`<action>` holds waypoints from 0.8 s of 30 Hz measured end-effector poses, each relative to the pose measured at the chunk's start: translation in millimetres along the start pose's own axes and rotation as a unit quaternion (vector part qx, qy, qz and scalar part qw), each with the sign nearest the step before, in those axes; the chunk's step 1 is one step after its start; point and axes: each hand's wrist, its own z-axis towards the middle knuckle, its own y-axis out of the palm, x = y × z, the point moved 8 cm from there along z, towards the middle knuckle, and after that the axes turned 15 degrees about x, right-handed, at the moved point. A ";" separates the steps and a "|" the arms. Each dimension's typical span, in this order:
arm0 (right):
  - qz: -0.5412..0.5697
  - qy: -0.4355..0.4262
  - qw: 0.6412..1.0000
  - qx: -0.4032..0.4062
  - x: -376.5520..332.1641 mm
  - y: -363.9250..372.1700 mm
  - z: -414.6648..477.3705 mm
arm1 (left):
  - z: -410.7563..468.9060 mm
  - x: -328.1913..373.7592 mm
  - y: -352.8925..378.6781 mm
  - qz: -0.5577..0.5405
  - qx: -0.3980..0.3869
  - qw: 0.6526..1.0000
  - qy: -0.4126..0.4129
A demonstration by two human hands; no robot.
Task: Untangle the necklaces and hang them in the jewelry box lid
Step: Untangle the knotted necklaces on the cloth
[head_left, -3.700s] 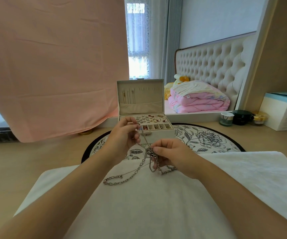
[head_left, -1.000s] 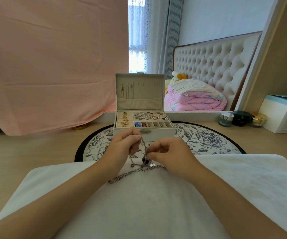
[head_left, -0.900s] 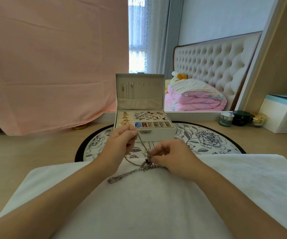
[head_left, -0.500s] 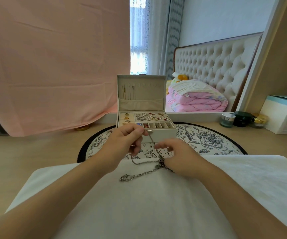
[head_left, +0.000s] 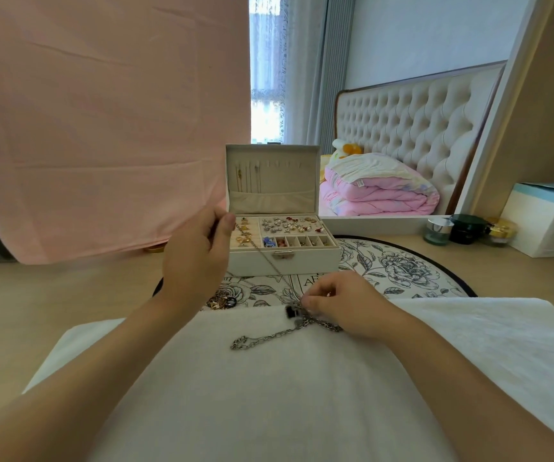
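Fingers [head_left: 218, 215] and thumb of the left hand [head_left: 199, 251] are closed together on one end of a thin chain [head_left: 262, 256], held up in front of the jewelry box's left front corner. From that pinch the thin chain runs taut, slanting down across the box front to the right hand [head_left: 345, 305]. That hand rests low at the far edge of the white towel [head_left: 269, 395], its fingertips [head_left: 314, 299] curled in and nipping the knot [head_left: 300, 310] where the necklaces meet; a small black pendant [head_left: 290, 311] sits just beside them.

A heavy link chain [head_left: 265, 338] trails from the knot toward the near left, lying slack on the towel.

Behind the hands, the jewelry box [head_left: 282, 261] stands open on a round floral mat [head_left: 402, 271] – trays full of small pieces, lid [head_left: 279, 181] upright. A few fine necklaces [head_left: 247, 176] hang at the lid's left side. A small heap of jewelry [head_left: 220, 301] lies on the mat by the towel's far edge, near the left wrist.

Toward the table's far right stand three small jars [head_left: 467, 228] and a blue-and-white carton [head_left: 548, 218]. A pink cloth [head_left: 102, 128] hangs at the far left.
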 end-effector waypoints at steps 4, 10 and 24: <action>0.071 0.027 0.997 0.007 1.9 -2.3 1.7 | 3.6 -22.6 6.9 0.006 -0.020 0.998 -0.051; 0.051 0.036 0.997 0.045 10.2 -9.7 8.8 | -2.2 -25.7 33.8 0.078 -0.110 0.989 -0.059; -0.138 -0.121 0.983 0.020 5.6 -14.5 13.1 | -24.5 -4.7 100.5 0.170 -0.231 0.956 0.053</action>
